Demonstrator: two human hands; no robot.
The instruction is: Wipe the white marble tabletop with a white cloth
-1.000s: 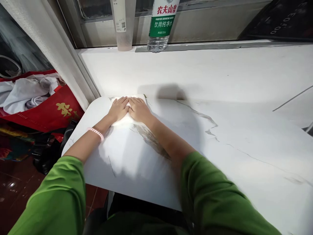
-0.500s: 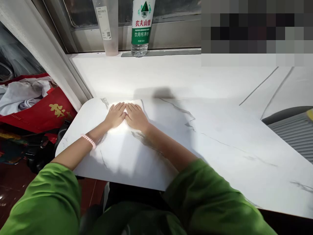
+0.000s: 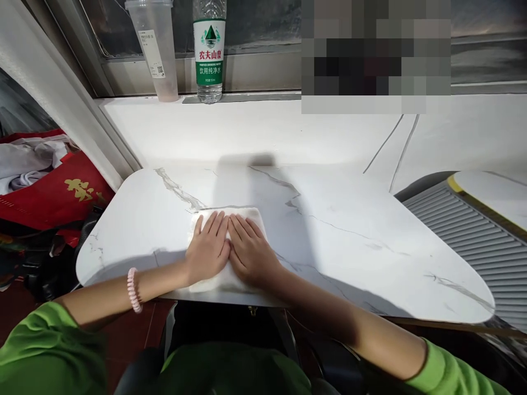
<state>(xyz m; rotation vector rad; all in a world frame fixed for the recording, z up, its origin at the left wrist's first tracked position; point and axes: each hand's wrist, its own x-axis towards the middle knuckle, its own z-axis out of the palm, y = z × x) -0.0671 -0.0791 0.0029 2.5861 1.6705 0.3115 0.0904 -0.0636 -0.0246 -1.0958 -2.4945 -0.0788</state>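
Observation:
A folded white cloth [image 3: 247, 280] lies flat near the front edge of the white marble-patterned table [image 3: 349, 219]. My left hand [image 3: 208, 247] presses on its left half, palm down with the fingers stretched out. Beside it, my right hand [image 3: 251, 249] rests flat on the right half, fingers extended. The two hands touch at the thumbs and index fingers. Much of the cloth is hidden under them. A pink coiled band [image 3: 134, 291] is around my left wrist.
On the window ledge stand a clear plastic cup [image 3: 158, 60] and a labelled water bottle [image 3: 209, 55]. A red bag [image 3: 53, 186] with cloth items is at the left. Grey ribbed furniture [image 3: 461, 236] stands at the right. The upper right is pixelated.
Both hands and the cloth have come from the table's back edge toward its front edge, nearer my body. The camera view has shifted too, showing more of the right side.

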